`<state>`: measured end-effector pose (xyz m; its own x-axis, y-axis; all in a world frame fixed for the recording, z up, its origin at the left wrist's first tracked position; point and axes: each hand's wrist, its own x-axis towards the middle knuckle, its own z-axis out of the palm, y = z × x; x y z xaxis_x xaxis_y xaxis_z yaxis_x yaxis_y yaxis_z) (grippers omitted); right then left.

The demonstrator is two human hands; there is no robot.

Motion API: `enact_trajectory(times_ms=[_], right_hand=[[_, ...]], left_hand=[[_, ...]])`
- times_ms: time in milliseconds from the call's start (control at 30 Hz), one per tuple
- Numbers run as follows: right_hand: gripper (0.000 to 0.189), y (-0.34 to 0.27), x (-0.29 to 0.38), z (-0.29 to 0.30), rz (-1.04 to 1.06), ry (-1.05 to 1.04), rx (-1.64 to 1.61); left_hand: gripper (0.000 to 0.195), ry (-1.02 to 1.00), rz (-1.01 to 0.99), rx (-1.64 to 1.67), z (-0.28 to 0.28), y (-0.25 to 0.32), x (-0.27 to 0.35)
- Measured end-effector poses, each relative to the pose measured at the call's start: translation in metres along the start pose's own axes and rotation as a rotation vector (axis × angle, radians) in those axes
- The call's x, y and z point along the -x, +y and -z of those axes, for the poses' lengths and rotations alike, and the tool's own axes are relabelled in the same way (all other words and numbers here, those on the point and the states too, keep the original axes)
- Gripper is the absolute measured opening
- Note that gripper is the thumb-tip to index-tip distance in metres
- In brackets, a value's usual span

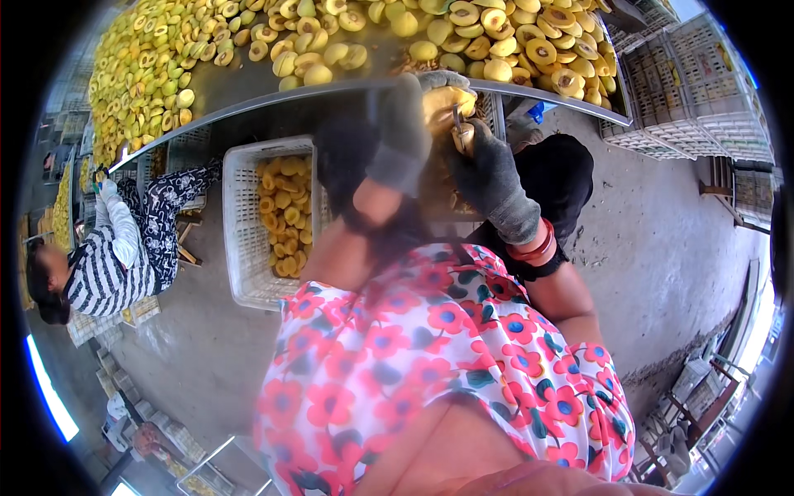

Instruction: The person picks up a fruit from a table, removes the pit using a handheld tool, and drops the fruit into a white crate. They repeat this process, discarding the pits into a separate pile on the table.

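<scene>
Just in front of the metal table's near edge, my left hand (406, 124), in a grey glove, holds a yellow peach half (445, 106). My right hand (493, 170), also gloved in grey, grips a small pitting tool (463, 137) with a light handle and a thin metal end. That metal end meets the peach flesh; how deep it goes cannot be seen. Beyond both hands, halved yellow peaches (508, 46) lie heaped on the metal table (223, 84), many showing brown centres. Blur covers part of my left hand and wrist.
A white plastic crate (267, 301) holding peach halves (286, 217) stands on the floor, left of my legs. Stacked crates (688, 87) rise at the right. A co-worker in a striped top (111, 279) sits at the far left, hands at the table's edge.
</scene>
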<state>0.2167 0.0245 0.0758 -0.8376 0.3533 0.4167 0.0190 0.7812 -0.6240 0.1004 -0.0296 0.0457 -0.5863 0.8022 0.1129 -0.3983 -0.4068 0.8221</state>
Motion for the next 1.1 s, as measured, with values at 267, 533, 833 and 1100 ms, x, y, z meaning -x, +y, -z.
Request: enact_trajectory(times_ms=[267, 533, 833, 1100], right_hand=[[0.018, 0.009, 0.010, -0.012, 0.044, -0.010, 0.024], [0.007, 0.015, 0.017, -0.024, -0.438, -0.148, -0.771], [0.005, 0.011, 0.011, -0.005, -0.635, -0.423, -1.046], [0.005, 0.034, 0.017, -0.010, -0.492, -0.530, -1.119]], left_hand=[[0.043, 0.110, -0.053, -0.264, -0.006, -0.005, 0.007], [0.053, 0.188, -0.193, -0.570, 0.028, -0.041, -0.004], [0.053, 0.012, -0.217, -0.550, 0.029, -0.022, 0.000], [0.052, -0.078, -0.216, -0.510, 0.012, -0.003, 0.007]])
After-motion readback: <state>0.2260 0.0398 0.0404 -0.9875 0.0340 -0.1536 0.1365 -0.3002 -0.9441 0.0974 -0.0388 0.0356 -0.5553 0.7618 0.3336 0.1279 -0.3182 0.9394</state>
